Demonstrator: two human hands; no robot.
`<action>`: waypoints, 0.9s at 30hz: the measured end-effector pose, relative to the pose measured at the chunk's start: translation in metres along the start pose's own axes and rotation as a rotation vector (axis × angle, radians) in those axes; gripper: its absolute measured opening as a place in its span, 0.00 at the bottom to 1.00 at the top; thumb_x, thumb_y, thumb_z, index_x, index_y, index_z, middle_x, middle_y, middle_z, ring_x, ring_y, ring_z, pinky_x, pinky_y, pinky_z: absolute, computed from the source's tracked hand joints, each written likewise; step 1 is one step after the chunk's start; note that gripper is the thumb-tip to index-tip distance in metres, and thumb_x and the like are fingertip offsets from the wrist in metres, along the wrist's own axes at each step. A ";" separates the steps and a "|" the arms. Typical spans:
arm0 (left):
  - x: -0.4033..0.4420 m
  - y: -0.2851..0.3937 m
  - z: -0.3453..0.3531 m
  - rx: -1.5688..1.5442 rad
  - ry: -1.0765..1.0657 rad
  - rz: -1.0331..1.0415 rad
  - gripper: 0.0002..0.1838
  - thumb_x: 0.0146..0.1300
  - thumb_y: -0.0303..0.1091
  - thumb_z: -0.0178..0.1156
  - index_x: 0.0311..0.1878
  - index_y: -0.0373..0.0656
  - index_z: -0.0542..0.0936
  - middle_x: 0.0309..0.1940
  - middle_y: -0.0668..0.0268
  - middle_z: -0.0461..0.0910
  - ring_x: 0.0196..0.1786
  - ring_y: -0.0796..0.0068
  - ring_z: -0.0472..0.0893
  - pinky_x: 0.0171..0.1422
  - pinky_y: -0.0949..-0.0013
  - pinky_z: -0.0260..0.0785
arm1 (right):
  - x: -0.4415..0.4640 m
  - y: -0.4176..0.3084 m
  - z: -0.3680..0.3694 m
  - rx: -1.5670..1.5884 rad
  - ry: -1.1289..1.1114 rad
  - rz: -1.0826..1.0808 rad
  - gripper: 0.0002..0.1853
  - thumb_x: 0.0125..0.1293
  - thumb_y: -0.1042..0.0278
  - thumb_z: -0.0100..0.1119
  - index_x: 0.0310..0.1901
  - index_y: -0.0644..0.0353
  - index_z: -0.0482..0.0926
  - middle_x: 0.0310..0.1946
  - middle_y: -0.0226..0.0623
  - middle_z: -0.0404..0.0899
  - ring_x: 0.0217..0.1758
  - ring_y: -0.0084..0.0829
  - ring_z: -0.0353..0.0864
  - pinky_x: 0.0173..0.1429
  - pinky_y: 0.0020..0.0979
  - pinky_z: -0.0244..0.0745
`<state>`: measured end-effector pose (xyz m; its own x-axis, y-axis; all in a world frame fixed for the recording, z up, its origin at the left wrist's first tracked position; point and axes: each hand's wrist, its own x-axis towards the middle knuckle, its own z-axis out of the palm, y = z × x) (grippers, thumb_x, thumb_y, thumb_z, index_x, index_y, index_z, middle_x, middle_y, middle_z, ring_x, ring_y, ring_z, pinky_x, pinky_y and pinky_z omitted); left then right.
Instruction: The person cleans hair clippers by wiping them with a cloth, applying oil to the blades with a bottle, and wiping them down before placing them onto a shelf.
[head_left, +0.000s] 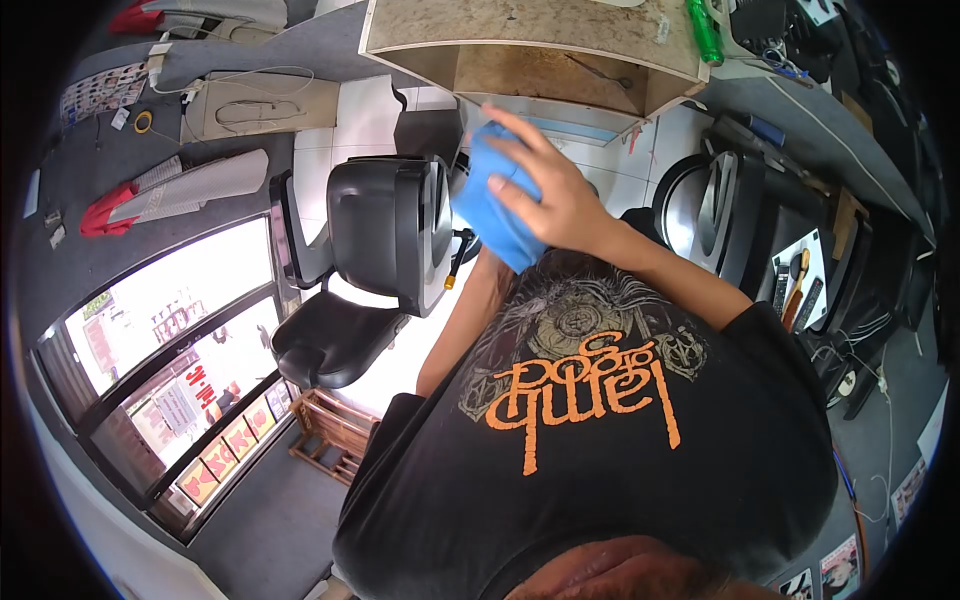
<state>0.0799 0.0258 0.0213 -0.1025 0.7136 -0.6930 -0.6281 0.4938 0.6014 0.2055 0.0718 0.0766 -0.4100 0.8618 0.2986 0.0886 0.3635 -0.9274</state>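
A blue cloth (497, 205) hangs in the air in front of my chest, bunched and slightly blurred. My right hand (555, 195) is on it from the right, with its fingers and thumb bent over the cloth's upper side. The left forearm reaches up to the cloth's lower edge, where the wrist of my left hand (488, 278) shows. Its fingers are hidden behind the cloth. Just left of the cloth is the back of a black chair (375, 235).
Ahead is a worn wooden cabinet (530, 60) with an open shelf. A green bottle (704, 32) lies on its right end. At the right, a tray (800, 270) holds brushes and dark tools. A wooden stool (335, 435) and glass door (190, 370) are at the left.
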 end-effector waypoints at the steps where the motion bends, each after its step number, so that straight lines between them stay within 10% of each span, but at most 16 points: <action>1: -0.001 -0.003 -0.002 0.024 -0.035 -0.032 0.32 0.79 0.70 0.43 0.53 0.47 0.77 0.35 0.61 0.81 0.33 0.68 0.80 0.29 0.64 0.74 | 0.006 0.005 -0.004 0.286 0.017 0.219 0.25 0.76 0.56 0.60 0.70 0.58 0.78 0.78 0.52 0.67 0.79 0.56 0.68 0.80 0.49 0.68; 3: -0.008 -0.003 -0.004 -0.094 -0.295 -0.123 0.32 0.80 0.70 0.42 0.53 0.48 0.76 0.35 0.61 0.81 0.33 0.69 0.80 0.29 0.65 0.73 | 0.019 0.017 -0.021 0.858 0.055 0.662 0.26 0.80 0.54 0.56 0.72 0.60 0.76 0.78 0.51 0.68 0.80 0.54 0.69 0.81 0.47 0.67; 6: -0.008 0.006 -0.002 -0.300 -0.447 -0.131 0.30 0.84 0.64 0.37 0.53 0.47 0.76 0.35 0.62 0.82 0.32 0.71 0.79 0.28 0.66 0.73 | 0.029 0.039 -0.053 1.529 0.004 0.405 0.32 0.83 0.49 0.51 0.77 0.65 0.68 0.79 0.51 0.67 0.82 0.52 0.67 0.84 0.48 0.64; 11: -0.005 0.021 -0.005 -0.270 -0.267 -0.011 0.39 0.80 0.72 0.39 0.63 0.43 0.77 0.46 0.56 0.82 0.39 0.63 0.79 0.40 0.65 0.75 | 0.019 0.039 -0.069 1.573 0.033 0.402 0.36 0.83 0.43 0.47 0.84 0.52 0.58 0.84 0.51 0.58 0.86 0.55 0.58 0.89 0.55 0.54; 16: -0.005 0.033 -0.013 -0.447 -0.530 -0.041 0.44 0.77 0.74 0.45 0.65 0.36 0.76 0.52 0.56 0.81 0.47 0.63 0.81 0.44 0.61 0.76 | 0.001 0.047 -0.061 1.566 0.097 0.371 0.38 0.83 0.42 0.46 0.85 0.53 0.55 0.84 0.49 0.58 0.86 0.51 0.58 0.89 0.51 0.53; 23: -0.002 0.031 -0.007 -0.137 -0.310 0.124 0.34 0.83 0.63 0.45 0.66 0.39 0.77 0.54 0.55 0.85 0.48 0.63 0.85 0.57 0.59 0.80 | -0.006 0.052 -0.049 0.615 0.170 0.042 0.38 0.81 0.46 0.51 0.84 0.57 0.57 0.84 0.47 0.59 0.85 0.46 0.61 0.88 0.48 0.54; 27: 0.001 -0.001 0.002 -0.112 -0.253 0.235 0.35 0.86 0.58 0.42 0.83 0.44 0.56 0.75 0.56 0.67 0.75 0.62 0.70 0.79 0.58 0.66 | -0.009 0.026 -0.010 -0.081 -0.013 -0.117 0.33 0.78 0.50 0.54 0.80 0.51 0.68 0.83 0.45 0.61 0.86 0.52 0.59 0.83 0.51 0.62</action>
<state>0.0824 0.0270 0.0207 -0.0688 0.9083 -0.4126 -0.6920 0.2544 0.6756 0.2204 0.0766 0.0522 -0.4333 0.8077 0.3998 0.1129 0.4888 -0.8651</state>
